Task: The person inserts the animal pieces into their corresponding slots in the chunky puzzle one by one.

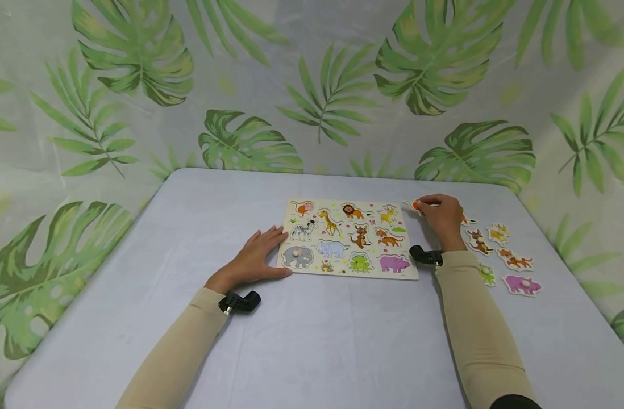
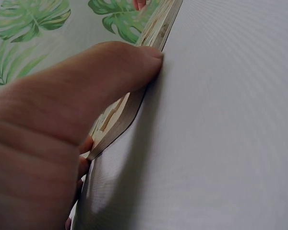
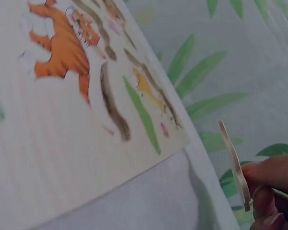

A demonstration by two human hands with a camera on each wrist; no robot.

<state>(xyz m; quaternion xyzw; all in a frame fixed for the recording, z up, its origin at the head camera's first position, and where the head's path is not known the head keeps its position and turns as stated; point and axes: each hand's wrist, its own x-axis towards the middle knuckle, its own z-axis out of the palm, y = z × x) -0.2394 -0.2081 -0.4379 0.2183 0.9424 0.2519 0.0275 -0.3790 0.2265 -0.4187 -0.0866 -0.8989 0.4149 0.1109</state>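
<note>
A wooden animal puzzle board [image 1: 319, 272] lies on the white table. My left hand [image 1: 253, 255] rests at its left side with fingers spread, the thumb along the front left corner. In the left wrist view, that thumb [image 2: 120, 67] lies over the board's edge. Beyond the board's back right corner, my right hand [image 1: 441, 216] pinches a thin puzzle piece [image 1: 414, 205] with orange on it, mostly hidden by the fingers. The right wrist view shows the held piece [image 3: 235, 167] edge-on, raised beside the board. A knobbed elephant piece [image 1: 298, 257] sits in the board's front left slot.
Right of the board lie loose pieces: a kangaroo [image 1: 479, 242], a yellow animal [image 1: 498, 233], a tiger [image 1: 515, 260], a hippo [image 1: 521, 285], and a frog [image 1: 487, 274] partly behind the right sleeve. Another orange piece [image 1: 468, 220] shows behind the right hand. A leaf-print curtain [image 1: 245, 142] hangs behind the table.
</note>
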